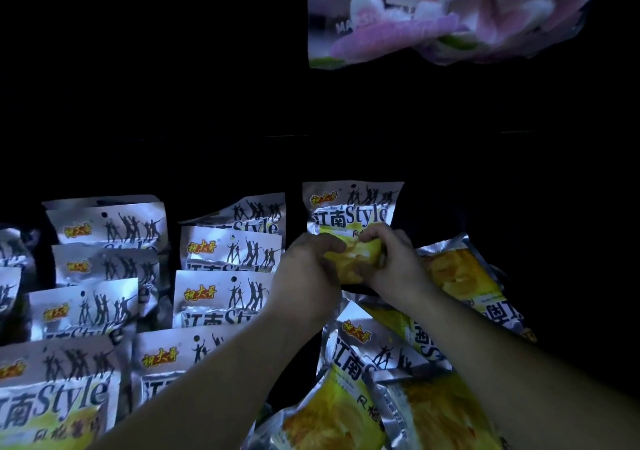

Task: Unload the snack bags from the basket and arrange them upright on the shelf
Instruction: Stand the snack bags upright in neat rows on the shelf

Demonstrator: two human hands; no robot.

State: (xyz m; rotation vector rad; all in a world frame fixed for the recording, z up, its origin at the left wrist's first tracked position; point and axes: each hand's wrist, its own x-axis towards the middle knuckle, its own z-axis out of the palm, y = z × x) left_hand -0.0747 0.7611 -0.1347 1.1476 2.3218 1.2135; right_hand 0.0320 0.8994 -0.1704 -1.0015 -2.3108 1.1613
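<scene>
So the silver foil snack bag with the yellow chip picture and dancing black silhouettes (351, 214) is standing upright toward the back of a very dark shelf, right of centre, and both hands are on its lower yellow part. The left hand (306, 273) is wrapped around the bag's left lower edge with fingers curled onto the front, and the right hand (393, 264) is pinching the right lower side, thumb and fingers closed on the foil (so both are gripping the same bag, neither one spread wide). Just left of it there's a tidy column of the same silver bags (227, 278) standing one behind another, and further left another column of them (104, 262) doing the same, with a partial third stack (12, 269) cut off at the left edge. Under and to the right of the forearms it's messier: a loose pile of the same bags (374, 380) lying flat and tilted every which way, one yellow-faced bag (460, 276) lying on its side just beside the right wrist. I can't make out whether that pile is in a basket, it's too dark. Up top right hangs a clear pink-and-white marshmallow bag (443, 13), well apart from everything else. The shelf surface itself is basically black.
</scene>
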